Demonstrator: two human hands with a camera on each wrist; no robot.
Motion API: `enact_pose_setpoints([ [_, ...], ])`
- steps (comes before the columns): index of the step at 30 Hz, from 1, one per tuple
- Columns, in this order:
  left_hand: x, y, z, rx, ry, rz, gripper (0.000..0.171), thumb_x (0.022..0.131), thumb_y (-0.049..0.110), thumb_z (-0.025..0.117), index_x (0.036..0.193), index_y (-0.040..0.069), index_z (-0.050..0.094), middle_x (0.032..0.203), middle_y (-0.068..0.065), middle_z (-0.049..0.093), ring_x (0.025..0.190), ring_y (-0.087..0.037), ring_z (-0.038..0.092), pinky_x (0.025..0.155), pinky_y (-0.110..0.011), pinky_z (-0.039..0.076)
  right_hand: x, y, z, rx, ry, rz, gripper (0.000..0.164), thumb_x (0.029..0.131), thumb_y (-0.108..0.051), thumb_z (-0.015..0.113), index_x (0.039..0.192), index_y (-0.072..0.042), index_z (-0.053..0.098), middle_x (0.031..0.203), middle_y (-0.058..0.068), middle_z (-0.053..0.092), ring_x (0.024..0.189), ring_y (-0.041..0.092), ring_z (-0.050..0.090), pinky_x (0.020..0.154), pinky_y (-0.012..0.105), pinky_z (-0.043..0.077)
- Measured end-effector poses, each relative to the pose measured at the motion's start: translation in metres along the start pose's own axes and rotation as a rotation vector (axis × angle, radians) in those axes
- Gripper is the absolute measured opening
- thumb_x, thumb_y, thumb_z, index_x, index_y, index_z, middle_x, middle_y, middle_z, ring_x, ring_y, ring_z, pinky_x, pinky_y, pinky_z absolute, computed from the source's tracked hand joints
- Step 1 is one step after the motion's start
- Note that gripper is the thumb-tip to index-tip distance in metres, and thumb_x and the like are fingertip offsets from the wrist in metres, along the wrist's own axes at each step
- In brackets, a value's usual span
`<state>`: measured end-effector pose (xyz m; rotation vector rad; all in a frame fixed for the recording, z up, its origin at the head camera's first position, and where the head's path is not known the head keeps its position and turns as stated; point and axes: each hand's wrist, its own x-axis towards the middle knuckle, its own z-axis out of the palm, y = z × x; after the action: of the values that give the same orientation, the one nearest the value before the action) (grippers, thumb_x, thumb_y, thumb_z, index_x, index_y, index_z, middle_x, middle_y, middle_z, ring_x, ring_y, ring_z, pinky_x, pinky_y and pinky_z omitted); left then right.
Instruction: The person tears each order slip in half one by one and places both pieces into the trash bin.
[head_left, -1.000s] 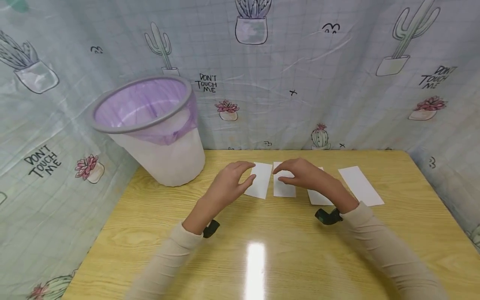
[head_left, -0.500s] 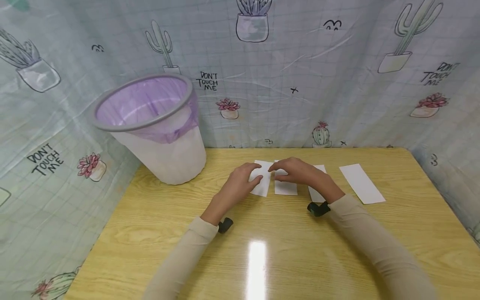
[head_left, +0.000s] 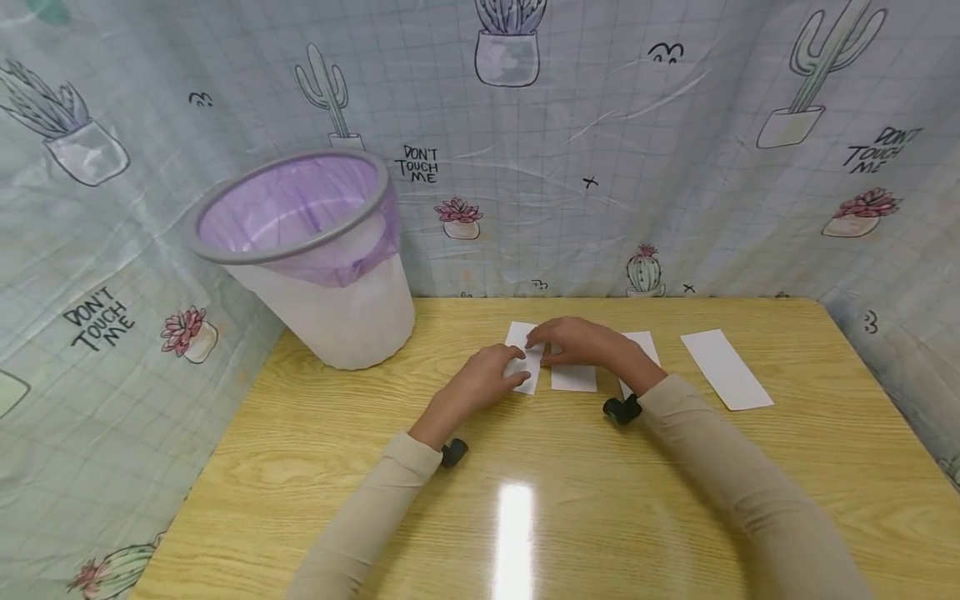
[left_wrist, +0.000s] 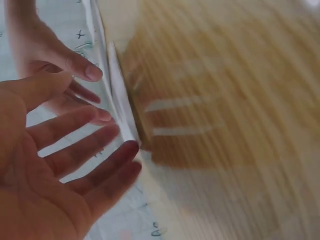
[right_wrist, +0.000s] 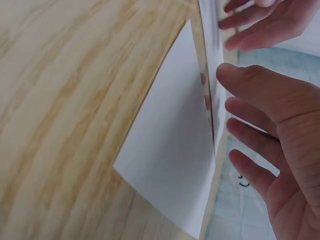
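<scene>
Several white paper pieces lie in a row on the table. In the head view my left hand (head_left: 489, 375) is over the left side of the leftmost paper (head_left: 517, 335), thumb and fingers spread apart. My right hand (head_left: 583, 342) reaches over the second paper (head_left: 574, 380), its fingertips at the leftmost paper's right edge. Both hands have relaxed fingers and hold nothing. In the left wrist view the left palm (left_wrist: 60, 175) shows with fingertips close by a paper edge (left_wrist: 120, 95). The right wrist view shows the right fingers (right_wrist: 255, 80) beside papers, one large paper (right_wrist: 167, 145) nearest.
Farther right are a third paper (head_left: 642, 342), partly hidden by the right forearm, and a fourth paper (head_left: 726, 369). A white bin (head_left: 352, 325) with a purple liner stands at the table's back left. A cactus-print curtain (head_left: 525, 183) hangs behind the wooden table (head_left: 360, 417).
My left hand has moved right onto the leftmost paper. The right hand has shifted left, from the second paper toward the leftmost one, so the hands are now closer together. The papers have stayed put.
</scene>
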<state>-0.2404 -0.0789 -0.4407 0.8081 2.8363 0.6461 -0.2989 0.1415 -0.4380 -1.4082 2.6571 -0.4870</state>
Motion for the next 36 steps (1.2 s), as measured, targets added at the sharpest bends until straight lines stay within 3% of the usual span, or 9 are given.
enact_pose_setpoints([
  [5,-0.003,-0.009,-0.002,0.116,0.014,-0.021,0.036,0.095,0.032,0.058,0.119,0.005,0.061,0.113,-0.008,0.062,0.101,-0.022,0.059,0.086,-0.035,0.049,0.005,-0.006,0.005,-0.042,-0.037,-0.058,0.014,0.091,-0.018,0.065,0.104,-0.013,0.069,0.098,-0.004,0.067,0.085,0.01,0.06,0.079,0.032,0.049],
  [8,-0.003,-0.015,-0.006,0.123,0.016,-0.027,0.035,0.092,0.029,0.063,0.116,0.004,0.062,0.111,-0.009,0.061,0.097,-0.022,0.059,0.084,-0.035,0.049,0.007,-0.011,0.008,-0.071,-0.037,-0.088,0.005,0.092,-0.017,0.063,0.094,-0.016,0.068,0.084,-0.008,0.062,0.07,0.005,0.051,0.068,0.028,0.047],
  [12,-0.003,-0.022,-0.009,0.096,0.004,-0.015,0.037,0.086,0.025,0.072,0.115,0.004,0.063,0.113,-0.008,0.061,0.097,-0.02,0.058,0.084,-0.034,0.048,0.007,-0.018,0.006,-0.079,-0.041,-0.093,0.006,0.092,-0.017,0.062,0.092,-0.015,0.068,0.08,-0.009,0.061,0.065,0.004,0.05,0.065,0.025,0.046],
  [17,-0.002,-0.031,-0.011,0.068,-0.006,0.037,0.039,0.081,0.018,0.077,0.114,0.003,0.063,0.113,-0.01,0.062,0.097,-0.021,0.058,0.085,-0.035,0.048,0.008,-0.021,0.001,-0.057,-0.031,-0.067,0.019,0.091,-0.015,0.063,0.109,-0.008,0.069,0.104,0.002,0.068,0.088,0.013,0.063,0.077,0.031,0.052],
  [23,-0.003,-0.039,-0.014,0.079,-0.037,0.15,0.035,0.082,0.003,0.071,0.116,0.004,0.063,0.116,-0.008,0.062,0.106,-0.022,0.057,0.091,-0.035,0.046,0.011,-0.021,0.003,-0.062,-0.09,-0.005,0.033,0.091,-0.023,0.066,0.122,-0.013,0.063,0.128,0.005,0.058,0.121,0.023,0.052,0.098,0.039,0.044],
  [27,-0.004,-0.043,-0.016,0.125,-0.075,0.215,0.033,0.086,0.008,0.068,0.119,0.005,0.061,0.121,-0.007,0.058,0.111,-0.022,0.055,0.094,-0.035,0.045,0.01,-0.021,0.008,-0.094,-0.132,0.023,0.036,0.091,-0.029,0.065,0.124,-0.016,0.062,0.133,0.005,0.055,0.125,0.024,0.048,0.1,0.04,0.042],
  [32,-0.003,-0.05,-0.016,0.123,-0.099,0.18,0.038,0.088,0.023,0.069,0.122,0.008,0.059,0.124,-0.005,0.055,0.115,-0.021,0.051,0.098,-0.035,0.042,0.009,-0.023,0.013,-0.101,-0.1,0.037,0.036,0.09,-0.029,0.066,0.123,-0.016,0.063,0.134,0.006,0.054,0.125,0.025,0.048,0.1,0.042,0.042],
  [36,-0.001,-0.051,-0.014,0.125,-0.078,0.179,0.033,0.087,0.022,0.07,0.117,0.009,0.062,0.12,-0.004,0.058,0.111,-0.021,0.053,0.097,-0.035,0.043,0.009,-0.023,0.015,-0.083,-0.07,0.034,0.034,0.089,-0.029,0.067,0.121,-0.015,0.064,0.129,0.003,0.058,0.121,0.021,0.052,0.098,0.038,0.044],
])
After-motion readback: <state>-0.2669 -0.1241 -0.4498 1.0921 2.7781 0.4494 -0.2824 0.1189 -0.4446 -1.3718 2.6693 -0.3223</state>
